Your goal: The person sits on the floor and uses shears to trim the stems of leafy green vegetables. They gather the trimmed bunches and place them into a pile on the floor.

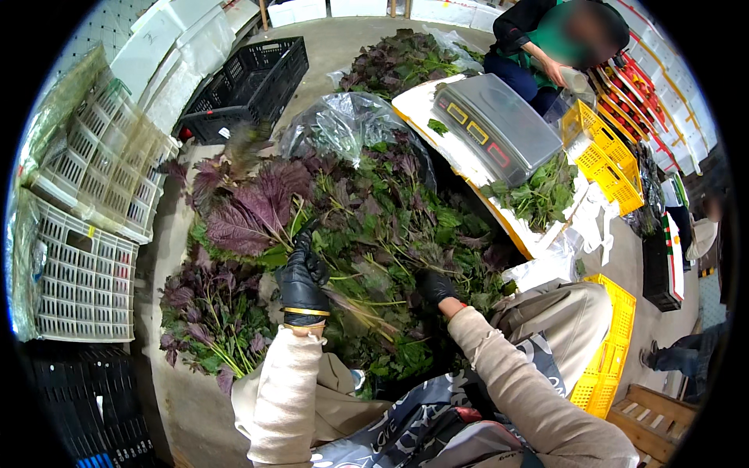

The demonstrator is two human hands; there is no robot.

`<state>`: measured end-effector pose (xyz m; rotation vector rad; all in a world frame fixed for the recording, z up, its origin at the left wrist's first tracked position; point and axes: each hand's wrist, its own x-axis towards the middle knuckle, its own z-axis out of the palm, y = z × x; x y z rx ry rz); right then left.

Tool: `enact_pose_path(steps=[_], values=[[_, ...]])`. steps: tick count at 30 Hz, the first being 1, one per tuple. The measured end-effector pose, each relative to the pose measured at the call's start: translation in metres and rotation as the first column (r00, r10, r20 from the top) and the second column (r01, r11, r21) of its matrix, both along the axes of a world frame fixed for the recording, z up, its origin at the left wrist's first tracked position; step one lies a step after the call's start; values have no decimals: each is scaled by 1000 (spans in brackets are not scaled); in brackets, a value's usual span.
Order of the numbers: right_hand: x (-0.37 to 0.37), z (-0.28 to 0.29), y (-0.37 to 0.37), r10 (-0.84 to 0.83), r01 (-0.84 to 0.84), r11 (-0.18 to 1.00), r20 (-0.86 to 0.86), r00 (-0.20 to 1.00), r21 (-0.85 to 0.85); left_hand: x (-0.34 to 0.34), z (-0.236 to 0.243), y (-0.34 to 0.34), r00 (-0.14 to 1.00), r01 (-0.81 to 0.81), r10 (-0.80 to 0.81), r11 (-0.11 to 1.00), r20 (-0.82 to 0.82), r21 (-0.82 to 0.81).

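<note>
My left hand (303, 281), in a black glove, is closed around the stems of a bunch of purple perilla (257, 207). Broad purple leaves fan out above it to the upper left, and pale stems stick out below on its right side. A large heap of green and purple perilla (390, 207) fills the space in front of me. My right hand (437, 288), also black-gloved, reaches into the near right part of that heap. Leaves and shadow hide its fingers. A separate pile of perilla (214, 312) lies left of my left forearm, stems toward me.
Clear plastic (351, 125) partly wraps the heap's far side. At right, a scale (499, 125) rests on a white foam surface. White crates (86, 269), a black crate (250, 90) and yellow crates (612, 343) stand around. Another person (538, 58) works at the far right.
</note>
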<state>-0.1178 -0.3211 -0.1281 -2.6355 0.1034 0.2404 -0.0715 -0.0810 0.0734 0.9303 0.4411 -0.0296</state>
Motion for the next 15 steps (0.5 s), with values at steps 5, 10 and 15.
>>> enact_pose_path(steps=[5,10,15], values=[[0,-17,-14,84,-80,996,-207,975,26,0,3,-3,998,47,-46,998,-41,30],[4,11,8,179,-228,972,-433,883,-62,-1,-8,1,999,26,-25,999,35,-30],[0,-7,1,-53,108,979,-301,952,171,-1,-6,1,999,41,-40,999,-4,26]])
